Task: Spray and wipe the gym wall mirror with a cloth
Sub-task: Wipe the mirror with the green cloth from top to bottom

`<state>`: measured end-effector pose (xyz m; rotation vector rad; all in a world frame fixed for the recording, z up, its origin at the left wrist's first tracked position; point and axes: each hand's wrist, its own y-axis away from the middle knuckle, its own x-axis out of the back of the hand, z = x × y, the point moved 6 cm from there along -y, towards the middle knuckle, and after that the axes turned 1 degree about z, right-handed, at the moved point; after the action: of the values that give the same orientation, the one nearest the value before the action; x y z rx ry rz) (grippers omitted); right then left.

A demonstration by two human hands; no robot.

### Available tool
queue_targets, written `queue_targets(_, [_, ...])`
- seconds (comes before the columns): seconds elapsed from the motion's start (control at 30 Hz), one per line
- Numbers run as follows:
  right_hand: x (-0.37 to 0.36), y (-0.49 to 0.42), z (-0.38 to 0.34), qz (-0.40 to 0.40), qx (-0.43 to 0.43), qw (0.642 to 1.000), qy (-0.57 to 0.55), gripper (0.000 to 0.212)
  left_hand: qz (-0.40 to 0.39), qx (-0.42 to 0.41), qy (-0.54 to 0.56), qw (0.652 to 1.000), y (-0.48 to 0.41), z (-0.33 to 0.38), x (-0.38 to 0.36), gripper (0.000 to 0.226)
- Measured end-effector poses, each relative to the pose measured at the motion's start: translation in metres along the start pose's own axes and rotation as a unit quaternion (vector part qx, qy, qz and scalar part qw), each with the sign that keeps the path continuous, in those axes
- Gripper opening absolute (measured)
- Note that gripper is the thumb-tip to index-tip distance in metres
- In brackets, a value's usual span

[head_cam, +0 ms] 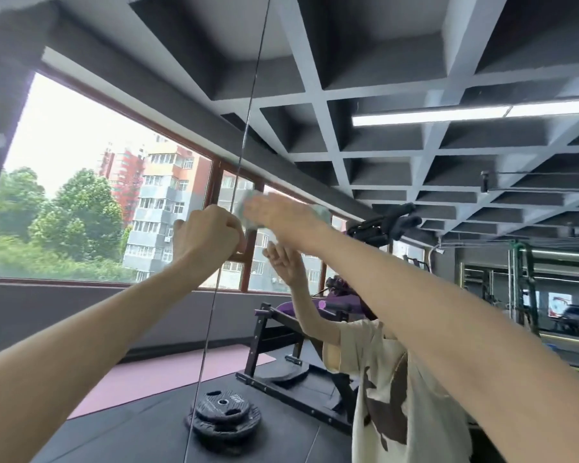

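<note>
Mirror [381,155], frame centre: right hand [276,215], fingers flat, presses cloth [249,212] against it; left hand [208,232] fisted alongside, contents unclear.

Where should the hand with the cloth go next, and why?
Probably sweep the right hand sideways across the mirror, kept flat. Its fingers lie straight over the cloth, pressing it on the glass high up beside the seam, so most of the mirror lies to the right and below. The left hand is curled close by; what it holds is unclear.
</note>
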<state>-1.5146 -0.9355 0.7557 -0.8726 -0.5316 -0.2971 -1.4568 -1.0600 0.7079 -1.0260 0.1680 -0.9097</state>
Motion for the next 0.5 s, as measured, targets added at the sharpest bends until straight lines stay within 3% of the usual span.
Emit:
queue_targets(0.1, [0.027, -0.015, 0.032, 0.112, -0.098, 0.985, 0.082, 0.062, -0.005, 0.011, -0.022, 1.000, 0.003, -0.009, -0.001, 0.034])
queue_targets(0.17, [-0.001, -0.005, 0.010, 0.102, -0.098, 0.983, 0.117, 0.051, -0.018, 0.029, -0.017, 0.999, 0.006, -0.018, -0.006, 0.033])
queue_targets(0.2, [-0.022, 0.009, -0.008, 0.055, -0.071, 0.992, 0.091, 0.044, -0.027, 0.037, -0.014, 0.999, 0.007, -0.020, -0.009, 0.032])
queue_targets(0.27, [-0.051, 0.030, -0.048, -0.011, 0.064, 0.994, 0.088, 0.047, -0.038, 0.051, -0.006, 0.998, 0.008, -0.021, -0.013, 0.031])
queue_targets(0.33, [-0.031, 0.027, -0.040, 0.024, 0.107, 0.990, 0.087, 0.062, -0.050, 0.046, -0.003, 0.998, 0.005, -0.015, -0.015, 0.031])
queue_targets(0.4, [0.022, 0.009, 0.024, 0.117, 0.033, 0.983, 0.136, 0.075, -0.050, 0.028, 0.013, 0.998, -0.003, -0.002, -0.014, 0.031])
queue_targets(0.5, [0.125, 0.008, 0.140, 0.192, -0.162, 0.947, 0.199, 0.061, -0.041, -0.014, 0.045, 0.998, -0.013, 0.022, -0.013, 0.035])
